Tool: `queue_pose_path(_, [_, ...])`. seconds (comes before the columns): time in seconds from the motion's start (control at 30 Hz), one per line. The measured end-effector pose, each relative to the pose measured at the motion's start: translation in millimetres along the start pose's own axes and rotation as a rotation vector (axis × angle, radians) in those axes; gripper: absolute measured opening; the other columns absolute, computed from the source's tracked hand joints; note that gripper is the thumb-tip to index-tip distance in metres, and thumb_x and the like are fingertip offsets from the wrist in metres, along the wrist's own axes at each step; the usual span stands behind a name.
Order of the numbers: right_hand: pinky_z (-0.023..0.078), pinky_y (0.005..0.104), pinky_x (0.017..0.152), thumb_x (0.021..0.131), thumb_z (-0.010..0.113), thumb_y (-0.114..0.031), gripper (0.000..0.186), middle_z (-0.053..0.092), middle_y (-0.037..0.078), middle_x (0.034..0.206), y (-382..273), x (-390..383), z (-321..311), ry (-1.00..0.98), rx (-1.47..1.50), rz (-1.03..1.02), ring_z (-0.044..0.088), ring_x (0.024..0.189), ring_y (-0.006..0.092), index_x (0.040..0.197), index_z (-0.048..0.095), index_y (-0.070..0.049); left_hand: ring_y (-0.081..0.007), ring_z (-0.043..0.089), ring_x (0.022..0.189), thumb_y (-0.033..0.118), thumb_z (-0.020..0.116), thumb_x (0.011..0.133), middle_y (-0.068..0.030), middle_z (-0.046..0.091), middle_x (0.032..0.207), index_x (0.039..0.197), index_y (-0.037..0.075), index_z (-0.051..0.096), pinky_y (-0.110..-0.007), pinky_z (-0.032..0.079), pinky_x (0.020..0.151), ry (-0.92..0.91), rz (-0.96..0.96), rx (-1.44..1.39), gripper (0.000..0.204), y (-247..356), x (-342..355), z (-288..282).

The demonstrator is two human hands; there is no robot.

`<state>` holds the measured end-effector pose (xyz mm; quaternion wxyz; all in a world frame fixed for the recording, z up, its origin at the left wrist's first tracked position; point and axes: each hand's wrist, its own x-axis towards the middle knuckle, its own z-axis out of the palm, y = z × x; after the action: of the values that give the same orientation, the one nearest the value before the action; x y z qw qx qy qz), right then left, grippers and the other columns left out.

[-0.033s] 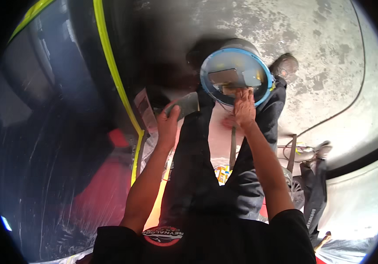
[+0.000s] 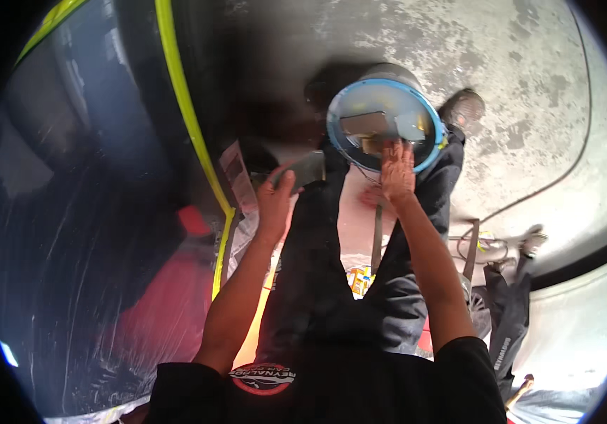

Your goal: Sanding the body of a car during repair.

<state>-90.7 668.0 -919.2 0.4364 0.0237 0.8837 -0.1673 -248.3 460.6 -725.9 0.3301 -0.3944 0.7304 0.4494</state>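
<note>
At nine o'clock hung plastic sheeting (image 2: 91, 233) edged with yellow-green tape (image 2: 183, 113). The left hand (image 2: 275, 198) pinched a grey sheet (image 2: 303, 169); best kept taut. At one o'clock, the right hand (image 2: 396, 169), fingers loosely open, reached into the blue-rimmed bucket (image 2: 338, 138); it looked worth steadying.

The picture is bright on the far right, where strong daylight falls on the concrete floor (image 2: 529, 85) and makes it pale, almost washed out. The left side is much darker: the plastic sheet (image 2: 70, 233) there is dim, with thin white streaks of glare on its folds. A deep shadow lies on the floor at the far middle, just beside the blue-rimmed bucket (image 2: 382, 124). The right hand (image 2: 396, 169) and the left hand (image 2: 276, 201) are lit from above and quite sharp. Toward the rim the straight lines bend strongly, the corners are black, and details there look soft and smeared.
</note>
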Motion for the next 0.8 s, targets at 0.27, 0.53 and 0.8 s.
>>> queue_pose_path(0.27, [0.024, 0.0661, 0.124, 0.104, 0.051, -0.023, 0.052, 0.055, 0.016, 0.146, 14.8, 34.1, 17.7, -0.020, -0.200, -0.107, 0.049, 0.138, 0.0415, 0.155, 0.050, -0.008, -0.0046, 0.060, 0.104, 0.019, 0.060, 0.111, 0.0015, 0.069, 0.119, 0.144, 0.003, 0.064, -0.023, 0.050, 0.094, -0.146, 0.036, 0.058, 0.037, -3.3, -8.7, 29.5])
queue_pose_path(0.53, [0.053, 0.0510, 0.098, 0.102, 0.055, -0.013, 0.065, 0.063, 0.021, 0.126, -2.1, 7.5, -36.1, -0.069, 0.440, -0.047, 0.066, 0.110, 0.0387, 0.163, 0.036, -0.004, -0.0077, 0.062, 0.105, 0.030, 0.062, 0.111, -0.0013, 0.071, 0.119, 0.144, 0.004, 0.065, -0.028, 0.051, 0.099, -0.058, 0.035, 0.074, 0.042, 18.8, 16.2, 33.3])
queue_pose_path(0.8, [0.036, 0.0339, 0.119, 0.109, 0.057, -0.015, 0.055, 0.060, 0.009, 0.149, 31.9, -62.5, -111.1, -0.174, 1.864, -0.008, 0.054, 0.135, 0.0197, 0.161, 0.045, -0.002, -0.0095, 0.062, 0.117, 0.030, 0.058, 0.113, -0.0016, 0.070, 0.129, 0.143, 0.001, 0.063, -0.029, 0.048, 0.105, -0.106, 0.008, -0.048, 0.042, 9.1, 14.0, 108.5])
